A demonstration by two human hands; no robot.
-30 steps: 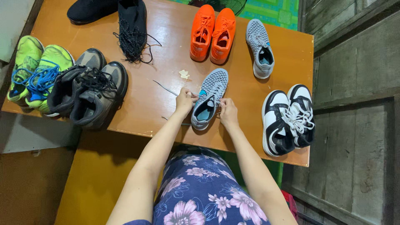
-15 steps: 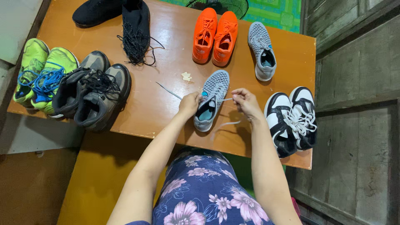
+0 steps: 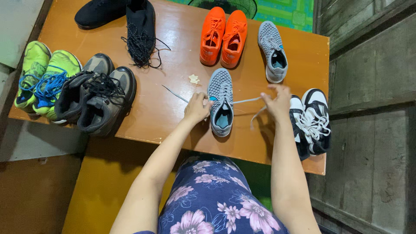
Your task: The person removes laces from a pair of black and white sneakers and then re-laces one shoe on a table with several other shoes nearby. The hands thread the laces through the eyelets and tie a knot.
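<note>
A grey mesh sneaker with a teal lining (image 3: 220,103) sits near the front edge of the orange wooden table (image 3: 173,108). The left hand (image 3: 196,107) and the right hand (image 3: 277,100) each pinch an end of its pale grey lace (image 3: 246,101), pulled sideways.

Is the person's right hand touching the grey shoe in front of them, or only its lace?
Apart. The head view shows the right hand out to the side of the grey shoe, bare table between them; only the pale lace spans the gap.

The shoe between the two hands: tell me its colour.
Grey mesh shoe with a teal-blue lining and pale grey laces, seen in the head view.
</note>
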